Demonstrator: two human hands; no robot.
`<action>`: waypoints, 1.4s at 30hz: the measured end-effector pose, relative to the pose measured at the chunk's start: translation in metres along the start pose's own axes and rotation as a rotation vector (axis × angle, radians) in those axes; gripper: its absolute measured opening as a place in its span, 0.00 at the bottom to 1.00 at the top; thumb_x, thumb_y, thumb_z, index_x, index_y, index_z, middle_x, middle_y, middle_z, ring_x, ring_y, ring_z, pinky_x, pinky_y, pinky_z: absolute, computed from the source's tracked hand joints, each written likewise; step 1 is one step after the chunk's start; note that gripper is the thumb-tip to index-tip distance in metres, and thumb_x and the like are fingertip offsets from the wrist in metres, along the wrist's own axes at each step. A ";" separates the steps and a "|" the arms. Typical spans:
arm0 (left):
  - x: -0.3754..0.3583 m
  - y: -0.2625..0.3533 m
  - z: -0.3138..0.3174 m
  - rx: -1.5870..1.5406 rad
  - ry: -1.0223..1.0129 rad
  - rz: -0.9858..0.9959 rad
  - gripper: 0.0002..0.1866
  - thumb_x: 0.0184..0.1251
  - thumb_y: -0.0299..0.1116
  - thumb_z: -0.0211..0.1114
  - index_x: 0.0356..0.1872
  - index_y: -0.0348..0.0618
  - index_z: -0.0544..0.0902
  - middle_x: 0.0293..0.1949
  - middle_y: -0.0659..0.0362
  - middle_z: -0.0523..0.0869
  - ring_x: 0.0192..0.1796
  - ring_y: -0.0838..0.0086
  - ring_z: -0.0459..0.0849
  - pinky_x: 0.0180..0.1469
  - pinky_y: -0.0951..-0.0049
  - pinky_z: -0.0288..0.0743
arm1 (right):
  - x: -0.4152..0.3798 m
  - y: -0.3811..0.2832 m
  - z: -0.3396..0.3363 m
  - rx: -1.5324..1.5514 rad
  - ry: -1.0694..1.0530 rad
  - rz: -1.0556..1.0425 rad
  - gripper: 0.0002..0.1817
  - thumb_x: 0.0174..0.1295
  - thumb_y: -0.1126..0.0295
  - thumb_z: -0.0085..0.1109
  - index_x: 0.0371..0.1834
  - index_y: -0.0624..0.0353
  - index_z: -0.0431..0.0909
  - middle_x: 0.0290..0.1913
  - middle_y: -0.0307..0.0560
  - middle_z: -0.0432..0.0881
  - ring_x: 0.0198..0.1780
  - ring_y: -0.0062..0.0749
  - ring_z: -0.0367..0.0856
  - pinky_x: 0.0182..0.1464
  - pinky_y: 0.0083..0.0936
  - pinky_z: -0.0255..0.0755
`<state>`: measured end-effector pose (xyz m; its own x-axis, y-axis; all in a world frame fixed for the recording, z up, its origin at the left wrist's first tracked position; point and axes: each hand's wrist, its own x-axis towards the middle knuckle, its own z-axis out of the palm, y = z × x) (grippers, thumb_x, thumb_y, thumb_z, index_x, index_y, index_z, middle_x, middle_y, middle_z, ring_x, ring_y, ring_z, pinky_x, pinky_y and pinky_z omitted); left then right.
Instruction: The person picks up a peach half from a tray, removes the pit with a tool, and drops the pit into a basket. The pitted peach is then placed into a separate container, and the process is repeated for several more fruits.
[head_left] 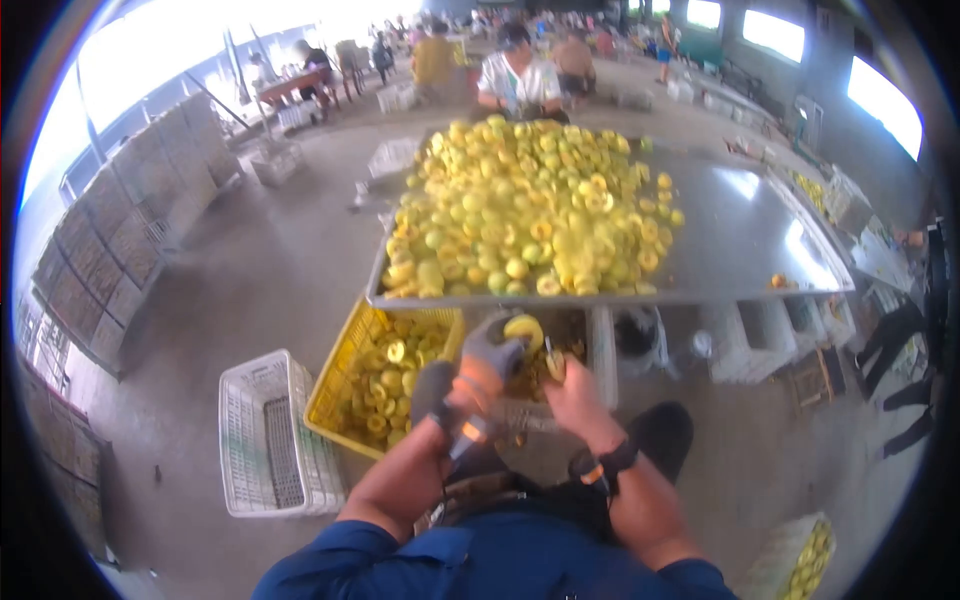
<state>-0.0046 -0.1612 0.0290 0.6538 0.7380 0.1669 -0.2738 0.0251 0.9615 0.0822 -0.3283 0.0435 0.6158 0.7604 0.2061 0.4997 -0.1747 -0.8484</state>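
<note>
My left hand (492, 352), in a grey and orange glove, is closed on a yellow fruit piece (523, 330) below the front edge of a metal table. Just to its right, my bare right hand (574, 392) grips a small tool (550, 358) whose tip points up near the fruit; the tool's exact shape is blurred. Under both hands stands a crate (527, 412) with fruit bits in it. Halved and whole yellow-green fruits (520, 215) are heaped on the metal table (735, 235) in front of me.
A yellow crate (330, 385) of fruit halves stands left of my legs, beside a white crate (240, 440). More white crates (748, 345) are under the table at right. A person (520, 80) sits across the table. Stacked crates (130, 220) line the left.
</note>
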 end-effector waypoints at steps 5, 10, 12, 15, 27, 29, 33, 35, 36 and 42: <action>-0.004 0.009 -0.002 0.025 -0.029 -0.008 0.24 0.69 0.21 0.70 0.67 0.35 0.83 0.54 0.56 0.92 0.49 0.76 0.90 0.48 0.73 0.88 | -0.002 -0.010 -0.009 0.020 -0.051 0.083 0.15 0.69 0.67 0.63 0.49 0.68 0.77 0.43 0.72 0.86 0.51 0.74 0.84 0.51 0.52 0.77; -0.008 0.009 0.004 0.129 -0.031 -0.023 0.24 0.69 0.21 0.70 0.66 0.35 0.84 0.52 0.57 0.92 0.47 0.79 0.89 0.43 0.77 0.86 | -0.002 -0.018 -0.010 -0.021 -0.041 0.067 0.15 0.68 0.67 0.64 0.49 0.69 0.76 0.42 0.73 0.86 0.49 0.75 0.83 0.51 0.54 0.77; -0.009 0.008 0.006 0.223 -0.017 -0.007 0.23 0.68 0.22 0.72 0.65 0.35 0.85 0.51 0.57 0.93 0.47 0.79 0.89 0.45 0.77 0.86 | -0.001 -0.014 -0.007 -0.058 -0.035 0.046 0.15 0.68 0.68 0.64 0.49 0.69 0.76 0.42 0.74 0.86 0.49 0.76 0.83 0.50 0.55 0.77; -0.009 -0.006 0.009 0.301 0.008 0.051 0.22 0.67 0.24 0.75 0.62 0.35 0.86 0.49 0.55 0.94 0.47 0.78 0.90 0.48 0.75 0.86 | 0.001 -0.004 -0.004 -0.127 -0.052 0.019 0.14 0.68 0.69 0.63 0.49 0.70 0.76 0.42 0.75 0.85 0.49 0.78 0.83 0.50 0.56 0.78; 0.000 -0.036 0.009 0.236 -0.047 -0.073 0.22 0.66 0.21 0.69 0.61 0.44 0.88 0.51 0.51 0.93 0.53 0.61 0.93 0.57 0.65 0.86 | 0.018 0.018 -0.001 0.138 -0.297 0.057 0.17 0.69 0.66 0.62 0.51 0.70 0.79 0.43 0.69 0.87 0.50 0.69 0.85 0.52 0.49 0.78; 0.009 -0.055 0.000 0.527 -0.076 0.373 0.19 0.70 0.21 0.67 0.60 0.43 0.88 0.50 0.52 0.93 0.50 0.67 0.92 0.55 0.69 0.86 | 0.022 0.015 0.004 -0.022 -0.296 0.075 0.15 0.71 0.66 0.60 0.53 0.67 0.81 0.45 0.67 0.88 0.52 0.64 0.87 0.55 0.46 0.78; 0.035 -0.088 0.006 0.538 0.064 0.218 0.16 0.72 0.23 0.65 0.58 0.42 0.88 0.49 0.51 0.93 0.45 0.63 0.92 0.49 0.65 0.86 | 0.028 0.022 0.019 0.063 -0.261 -0.093 0.14 0.74 0.66 0.57 0.51 0.66 0.82 0.40 0.60 0.89 0.41 0.51 0.89 0.45 0.41 0.79; 0.035 -0.067 0.018 0.331 0.087 0.058 0.18 0.69 0.24 0.65 0.59 0.43 0.87 0.47 0.49 0.92 0.44 0.53 0.91 0.46 0.57 0.85 | 0.033 0.007 0.008 0.225 -0.347 0.058 0.12 0.73 0.67 0.56 0.47 0.66 0.82 0.35 0.53 0.86 0.33 0.41 0.86 0.36 0.36 0.76; 0.040 -0.073 0.017 0.531 0.070 0.166 0.19 0.70 0.25 0.65 0.61 0.44 0.87 0.48 0.49 0.91 0.45 0.53 0.91 0.47 0.58 0.85 | 0.037 0.002 0.003 0.306 -0.388 0.133 0.11 0.73 0.67 0.56 0.45 0.66 0.82 0.32 0.50 0.85 0.29 0.35 0.84 0.31 0.34 0.74; 0.066 -0.093 0.021 0.873 -0.021 0.446 0.21 0.68 0.24 0.64 0.61 0.45 0.86 0.48 0.49 0.89 0.47 0.51 0.89 0.50 0.57 0.85 | 0.057 0.019 -0.005 0.532 -0.505 0.412 0.06 0.72 0.70 0.57 0.38 0.61 0.78 0.26 0.38 0.75 0.23 0.25 0.72 0.25 0.27 0.65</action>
<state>0.0783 -0.1291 -0.0448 0.6319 0.5465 0.5495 0.1138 -0.7668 0.6318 0.1299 -0.2917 0.0412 0.2762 0.9110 -0.3062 -0.1371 -0.2780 -0.9508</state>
